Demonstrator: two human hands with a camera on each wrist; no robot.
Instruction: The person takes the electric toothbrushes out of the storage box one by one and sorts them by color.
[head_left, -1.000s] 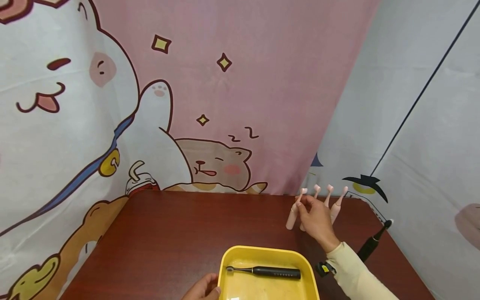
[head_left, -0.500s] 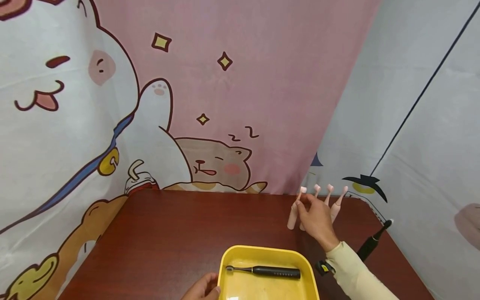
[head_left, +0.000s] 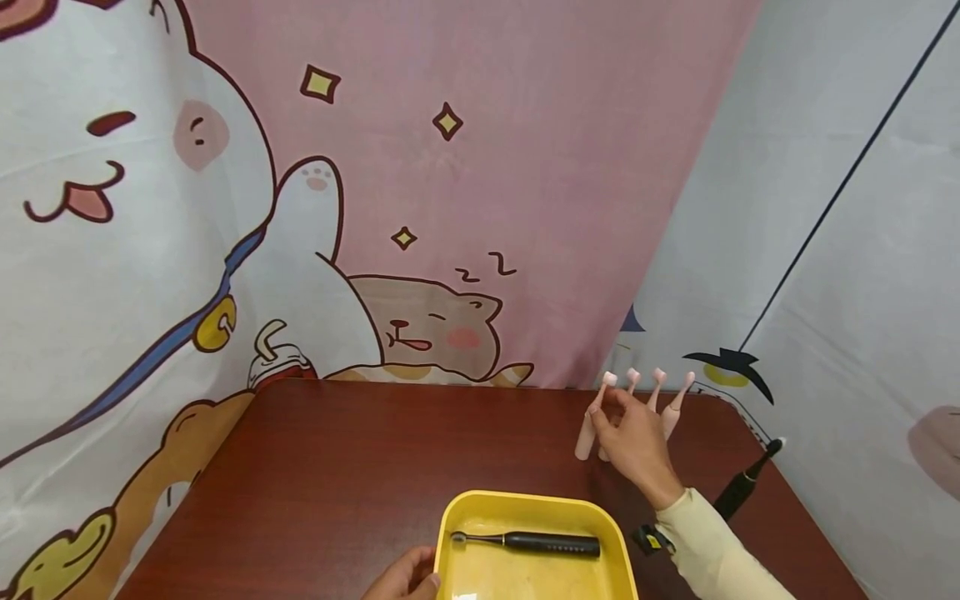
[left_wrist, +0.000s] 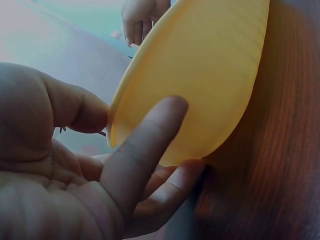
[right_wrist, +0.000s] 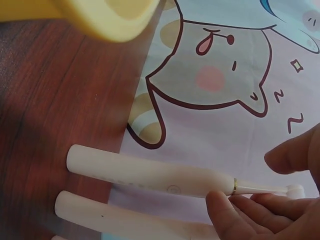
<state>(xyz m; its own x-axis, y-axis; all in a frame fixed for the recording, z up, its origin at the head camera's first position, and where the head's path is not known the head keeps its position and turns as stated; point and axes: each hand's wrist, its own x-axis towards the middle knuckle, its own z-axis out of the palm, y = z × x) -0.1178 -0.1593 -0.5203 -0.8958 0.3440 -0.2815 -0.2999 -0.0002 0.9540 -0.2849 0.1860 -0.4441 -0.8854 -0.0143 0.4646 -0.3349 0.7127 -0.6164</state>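
My left hand (head_left: 407, 575) grips the left rim of a yellow tray (head_left: 525, 502); in the left wrist view its thumb is over the rim and its fingers lie against the outer wall (left_wrist: 210, 75). A black electric toothbrush (head_left: 551, 544) lies inside. Farther back, my right hand (head_left: 636, 442) is at the neck of the leftmost pale pink electric toothbrush (head_left: 585, 435), which stands on the table. The right wrist view shows fingertips (right_wrist: 218, 202) touching this toothbrush (right_wrist: 145, 172) while the thumb (right_wrist: 290, 156) is apart from it.
More pale pink toothbrushes (head_left: 672, 417) stand in a row just behind and right of my right hand, partly covered by it. A black toothbrush (head_left: 738, 492) stands at the right, beyond my sleeve. A cartoon-printed cloth (head_left: 450, 192) borders the dark red table (head_left: 360, 467).
The leftmost pink toothbrush has shifted slightly to the right at its base and head, beside my right fingers. My left hand and the tray have stayed in place.
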